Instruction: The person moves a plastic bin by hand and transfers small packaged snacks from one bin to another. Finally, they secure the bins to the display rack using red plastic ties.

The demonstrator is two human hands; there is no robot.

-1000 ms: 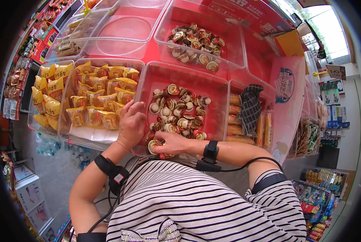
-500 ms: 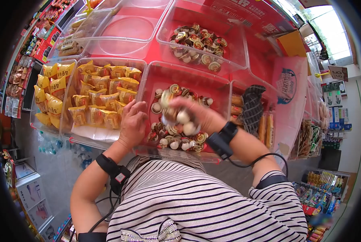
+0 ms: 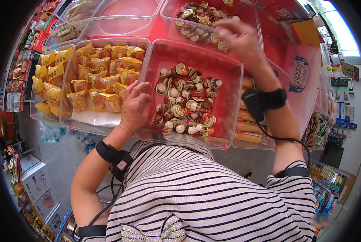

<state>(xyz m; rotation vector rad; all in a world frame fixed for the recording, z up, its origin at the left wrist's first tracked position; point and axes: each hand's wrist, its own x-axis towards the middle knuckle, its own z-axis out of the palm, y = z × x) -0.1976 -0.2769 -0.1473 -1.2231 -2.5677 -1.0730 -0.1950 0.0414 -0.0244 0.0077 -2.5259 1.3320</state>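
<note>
My left hand [image 3: 136,105] is at the wall between two clear plastic bins, its bent fingers over the rim. On one side are yellow-wrapped snack packets [image 3: 101,82]. On the other, the near candy bin [image 3: 224,92] has a pile of small wrapped cup-shaped candies [image 3: 188,101], white, brown and gold. Raised at the upper right, my right hand [image 3: 243,42] hovers by the near edge of the far bin [image 3: 249,16], which has more such candies [image 3: 202,16]. Motion smears its fingers. Whether it holds a candy I cannot make out.
Packaged bread rolls [image 3: 249,127] lie in a bin to the right. More yellow bags [image 3: 51,84] fill the leftmost bin. A pink-white printed board [image 3: 299,76] stands at the right. A cable [image 3: 289,140] hangs from my right wrist's black device [image 3: 265,101].
My right hand has moved from above the near candy bin up and right to the far bin. The dark plaid item over the bread rolls no longer shows. My left hand stays at the rim.
</note>
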